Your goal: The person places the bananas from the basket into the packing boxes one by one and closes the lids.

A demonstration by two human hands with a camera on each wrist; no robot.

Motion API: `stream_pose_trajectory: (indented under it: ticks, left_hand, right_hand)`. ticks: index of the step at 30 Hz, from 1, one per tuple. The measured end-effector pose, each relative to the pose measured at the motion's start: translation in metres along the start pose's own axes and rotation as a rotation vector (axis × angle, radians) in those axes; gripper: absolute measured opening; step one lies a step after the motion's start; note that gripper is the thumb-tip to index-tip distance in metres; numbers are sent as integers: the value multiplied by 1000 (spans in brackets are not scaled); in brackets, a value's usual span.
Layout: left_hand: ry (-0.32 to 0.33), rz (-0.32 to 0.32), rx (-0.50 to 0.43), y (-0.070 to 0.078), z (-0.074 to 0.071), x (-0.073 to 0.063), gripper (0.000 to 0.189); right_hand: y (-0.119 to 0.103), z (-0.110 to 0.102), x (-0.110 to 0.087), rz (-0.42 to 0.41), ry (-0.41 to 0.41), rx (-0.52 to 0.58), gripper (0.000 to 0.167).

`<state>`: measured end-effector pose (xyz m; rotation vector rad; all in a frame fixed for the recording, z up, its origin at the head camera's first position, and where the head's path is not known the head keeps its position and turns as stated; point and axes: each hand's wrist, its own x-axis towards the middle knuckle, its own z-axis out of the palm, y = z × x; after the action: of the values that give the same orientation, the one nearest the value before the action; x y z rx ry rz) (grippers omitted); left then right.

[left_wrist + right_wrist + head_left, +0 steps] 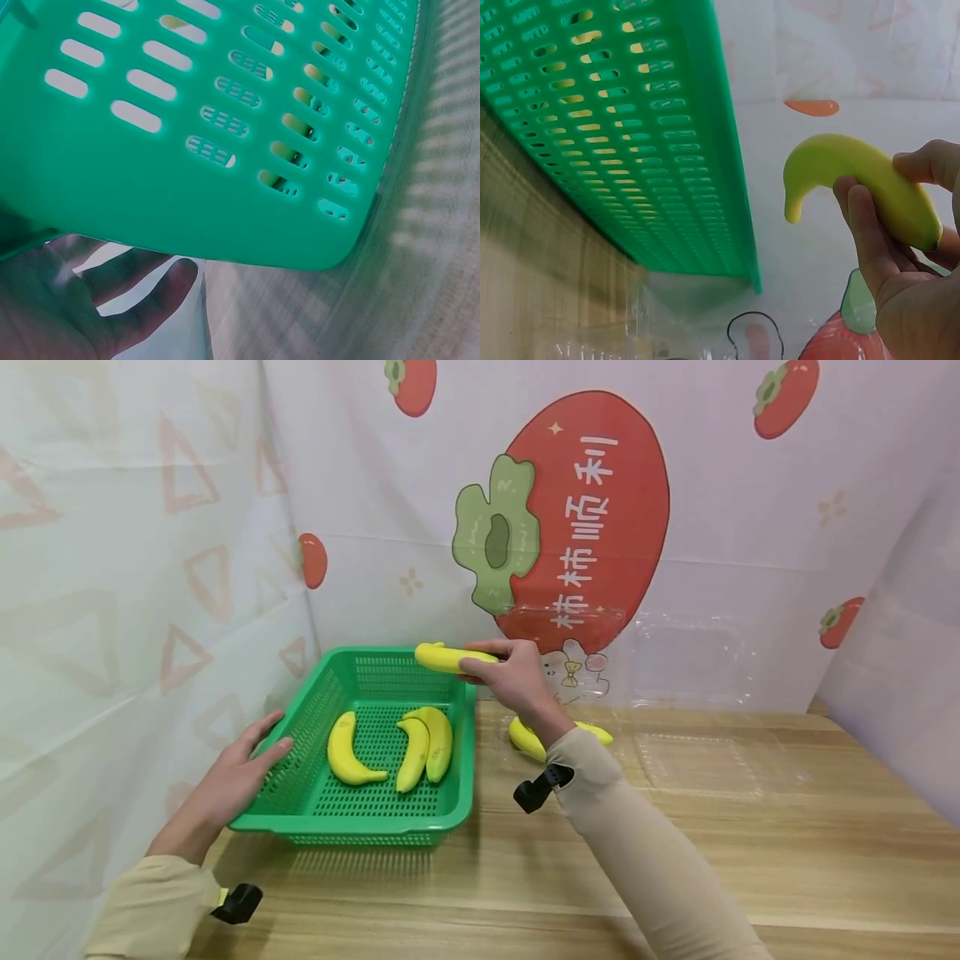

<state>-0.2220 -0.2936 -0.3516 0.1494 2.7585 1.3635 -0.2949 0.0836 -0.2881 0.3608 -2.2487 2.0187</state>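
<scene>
My right hand [513,675] holds a yellow banana [442,657] between thumb and fingers, above the back right rim of a green plastic basket [352,823]. In the right wrist view the banana [862,169] curves away from the fingers, its stem end pointing down. Inside the basket lie a banana [343,752] on the left and two side by side, a smaller banana [412,756] and a larger banana [441,743], on the right. At the basket's left rim is my left hand [236,772], its fingers spread and extended; the left wrist view shows them beside the slotted wall.
Right of the basket, more yellow bananas [528,739] lie partly hidden behind my right forearm, at a clear plastic box [697,760] with its lid [690,660] raised. A printed cloth [375,485] hangs behind the wooden table [510,893] and along the left.
</scene>
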Motion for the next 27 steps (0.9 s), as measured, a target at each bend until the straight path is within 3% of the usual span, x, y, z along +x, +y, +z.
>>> stream_pose_trajectory:
  ticks: [17,27]
  left_hand:
    - [-6,2,-7,-2,0,-1,82]
    - [-3,13,-1,-3,-1,1,82]
  right_hand:
    - [14,-47,-19,-18,77,-1,36]
    - [16,-63,-26,-15,108,21,37]
